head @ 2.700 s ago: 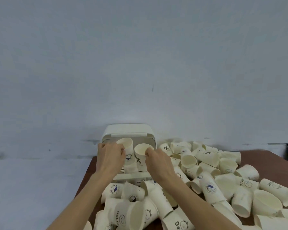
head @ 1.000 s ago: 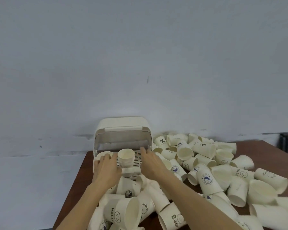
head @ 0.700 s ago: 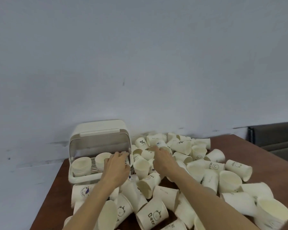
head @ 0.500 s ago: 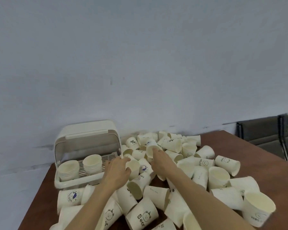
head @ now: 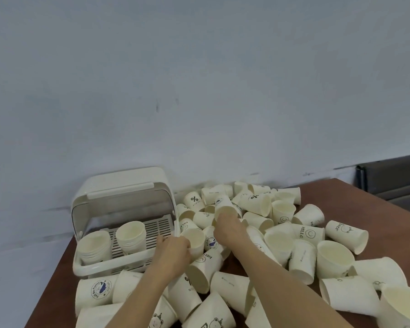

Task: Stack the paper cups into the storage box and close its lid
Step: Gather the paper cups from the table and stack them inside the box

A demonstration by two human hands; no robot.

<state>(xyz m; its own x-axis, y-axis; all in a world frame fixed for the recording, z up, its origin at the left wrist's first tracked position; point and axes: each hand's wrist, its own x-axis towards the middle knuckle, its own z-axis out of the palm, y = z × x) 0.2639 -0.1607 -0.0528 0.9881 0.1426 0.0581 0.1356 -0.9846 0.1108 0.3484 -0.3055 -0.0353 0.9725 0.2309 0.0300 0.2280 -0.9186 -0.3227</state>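
1. Left hand (head: 173, 253) is gripping a cream paper cup (head: 194, 239) beside the open white plastic storage box (head: 126, 256).
2. Right hand (head: 227, 227) is curling around another cup (head: 224, 205) in the pile on the brown counter (head: 365, 209).

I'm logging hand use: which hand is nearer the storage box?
Left. The left hand is at the storage box's front right corner, gripping a cup; the right hand reaches into the cup pile farther right.
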